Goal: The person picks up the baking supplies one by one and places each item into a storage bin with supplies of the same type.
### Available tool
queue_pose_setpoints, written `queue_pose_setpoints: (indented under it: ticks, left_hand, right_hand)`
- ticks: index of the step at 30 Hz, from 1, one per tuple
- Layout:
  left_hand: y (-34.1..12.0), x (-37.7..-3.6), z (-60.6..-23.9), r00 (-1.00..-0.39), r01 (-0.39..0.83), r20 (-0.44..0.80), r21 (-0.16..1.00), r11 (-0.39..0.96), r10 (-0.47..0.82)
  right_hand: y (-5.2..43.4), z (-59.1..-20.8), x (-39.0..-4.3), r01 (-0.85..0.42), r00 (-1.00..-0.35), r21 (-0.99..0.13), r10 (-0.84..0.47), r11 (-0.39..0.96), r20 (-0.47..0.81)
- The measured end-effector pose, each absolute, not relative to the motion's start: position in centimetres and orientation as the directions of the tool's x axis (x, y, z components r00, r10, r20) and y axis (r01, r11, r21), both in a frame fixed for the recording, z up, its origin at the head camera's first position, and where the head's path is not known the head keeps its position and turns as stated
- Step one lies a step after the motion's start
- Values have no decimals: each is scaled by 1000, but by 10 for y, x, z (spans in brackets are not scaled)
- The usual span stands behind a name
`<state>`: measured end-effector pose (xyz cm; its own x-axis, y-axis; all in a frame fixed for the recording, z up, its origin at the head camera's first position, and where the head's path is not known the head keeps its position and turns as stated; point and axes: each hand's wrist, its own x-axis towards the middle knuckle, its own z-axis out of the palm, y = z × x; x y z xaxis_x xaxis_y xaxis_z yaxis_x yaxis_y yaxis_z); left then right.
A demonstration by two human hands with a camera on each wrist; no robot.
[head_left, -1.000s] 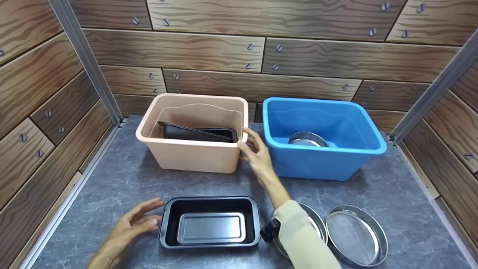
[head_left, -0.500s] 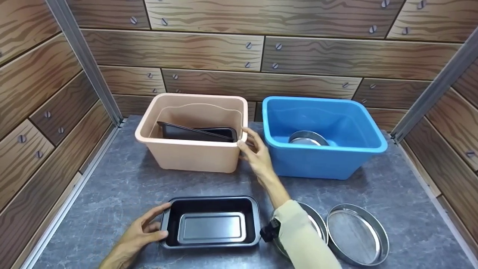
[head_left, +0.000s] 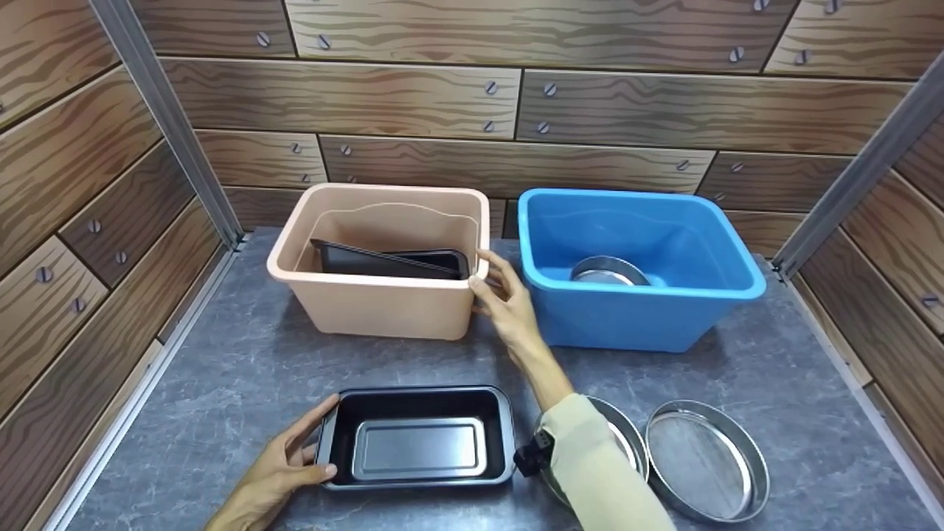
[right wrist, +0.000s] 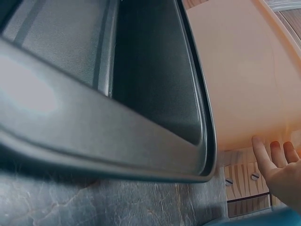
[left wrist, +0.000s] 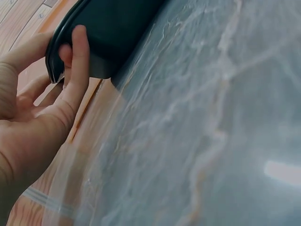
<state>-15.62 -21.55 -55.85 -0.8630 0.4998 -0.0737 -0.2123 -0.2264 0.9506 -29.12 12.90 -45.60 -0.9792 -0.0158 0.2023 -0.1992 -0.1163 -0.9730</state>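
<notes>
Left hand (head_left: 276,472) grips the left rim of a black loaf tin (head_left: 418,436) on the bench (head_left: 221,383), fingers curled round it. Right hand (head_left: 509,306), fingers relaxed, touches the beige tub (head_left: 383,310), w/ two tins (head_left: 391,262) already inside; one left.

The right arm wears a pale cream long sleeve (head_left: 597,464) with a small black device (head_left: 532,456) strapped at its wrist; the left hand (head_left: 284,464) and forearm are bare.

No legible text or labels
</notes>
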Motion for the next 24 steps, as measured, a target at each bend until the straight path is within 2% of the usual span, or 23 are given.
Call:
queue_pose_setpoints:
  ticks: [3, 9, 15, 19, 24]
  left_hand:
    - [-215, -157, -560, -866, -186, -36, 949, -254, 499]
    - [-216, -158, -559, -872, -204, -34, 932, -299, 489]
    - [-220, -158, -557, -866, -130, 72, 923, -361, 495]
    - [-224, -156, -557, -873, -134, 74, 914, -383, 482]
    - [-223, -155, -556, -879, -84, 123, 912, -403, 461]
  right_hand:
    - [129, -456, -291, -195, -980, -974, -13, -112, 197]
    - [130, -455, -291, -198, -979, -974, -19, -109, 201]
    - [130, -455, -291, -212, -977, -972, -10, -103, 214]
    - [129, -455, -291, -214, -976, -972, -20, -92, 217]
    - [129, -457, -291, -212, -977, -973, -14, -97, 214]
